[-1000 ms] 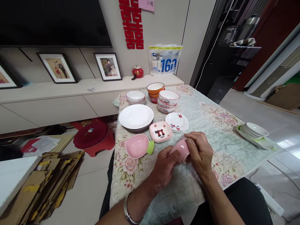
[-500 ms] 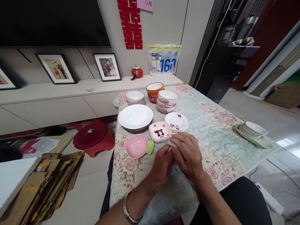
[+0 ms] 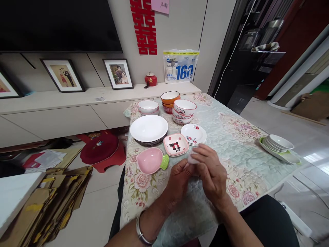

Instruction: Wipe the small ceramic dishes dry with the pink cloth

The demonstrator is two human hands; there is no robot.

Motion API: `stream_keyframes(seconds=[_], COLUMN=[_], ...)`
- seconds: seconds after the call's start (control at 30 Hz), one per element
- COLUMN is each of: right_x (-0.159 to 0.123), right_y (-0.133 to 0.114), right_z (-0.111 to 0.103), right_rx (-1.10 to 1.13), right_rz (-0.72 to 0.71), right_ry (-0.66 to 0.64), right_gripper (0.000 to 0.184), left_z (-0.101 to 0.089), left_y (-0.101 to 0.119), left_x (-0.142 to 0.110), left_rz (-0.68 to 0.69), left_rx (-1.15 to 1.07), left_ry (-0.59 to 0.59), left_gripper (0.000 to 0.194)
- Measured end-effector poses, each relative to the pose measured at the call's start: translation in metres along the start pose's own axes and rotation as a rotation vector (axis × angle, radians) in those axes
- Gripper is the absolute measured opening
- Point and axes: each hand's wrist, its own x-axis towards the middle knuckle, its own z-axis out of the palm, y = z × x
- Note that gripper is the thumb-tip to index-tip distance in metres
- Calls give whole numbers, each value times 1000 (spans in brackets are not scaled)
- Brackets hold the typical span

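Above the table's near edge my two hands are together around a small whitish thing (image 3: 191,160), mostly hidden and too blurred to name. My left hand (image 3: 180,175), with a silver bangle on its wrist, is closed on it from below. Curled over its top is my right hand (image 3: 211,171), fingers pressed to it. Just beyond the hands are a square pink dish with a cat picture (image 3: 176,144) and a stack of white flowered plates (image 3: 193,133). A pink dish with a green leaf-like handle (image 3: 150,160) lies to the left.
Farther back stand large white plates (image 3: 149,127), white bowls (image 3: 148,105), orange bowls (image 3: 170,97) and red-rimmed bowls (image 3: 184,107). Small white dishes (image 3: 280,141) sit on a green-edged tray at right. A flowered cloth (image 3: 241,164) covers the table.
My right hand has shifted slightly right, its fingers lifting and blurring. More of the whitish thing shows between the hands. The dishes stay where they were.
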Motion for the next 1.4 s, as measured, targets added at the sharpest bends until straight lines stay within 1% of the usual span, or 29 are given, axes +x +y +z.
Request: stream_keyframes(seconds=[0.07,0.1,0.2,0.27,0.33,0.37,0.43,0.5,0.57,0.6,0.67,0.73,0.8,0.9,0.97,1.03,1.13,1.27,1.33,1.4], right_x=[0,1,3,5,6,6,6,7,9,10,12,14,15,13,10,8,9,14,16,17], right_y=[-8,-9,-5,3,12,16,24,29,31,30,29,27,27,33,37,38,32,14,6,2], right_z=[2,3,3,1,-2,-4,-6,-7,-7,-7,-8,-10,-16,-27,-35,-40,-44,-37,-33,-30], right_rx=[-42,-69,-64,3,109,183,407,678,878,928,945,895,798,628,495,337,133,-31,-103,-170], right_rz=[-59,-65,-26,48,198,311,578,813,943,974,996,987,954,850,741,597,357,120,18,-56], right_ry=[-71,-76,-10,51,102,126,165,169,147,135,139,154,152,97,21,-79,-184,-207,-218,-218], right_gripper=[24,24,27,30,35,38,48,58,62,60,50,36,25,21,22,23,24,22,19,16], left_z=[0,0,-3,-4,-5,-4,-3,-2,-2,-2,-2,-3,-2,-1,-1,-2,-5,-5,-2,0], left_y=[1,1,0,-1,-1,-1,1,3,4,4,4,4,4,4,3,3,1,2,5,7], left_x=[1,1,1,0,0,-1,-1,-2,-3,-3,-3,-3,-3,-5,-5,-5,-3,-2,-3,-4], left_rz=[13,19,19,17,22,22,16,3,-9,-15,-33,-65,-110,-153,-165,-182,-194,-118,-96,-91], left_rx=[9,21,62,83,77,67,37,8,-25,-46,-96,-141,-158,-104,-40,11,34,66,96,137], left_ry=[-14,-25,-54,-54,-31,-18,1,7,8,8,3,-12,-35,-64,-73,-103,-146,-149,-172,-203], left_gripper=[21,21,21,24,29,30,32,34,34,33,32,31,31,31,34,37,39,28,25,25])
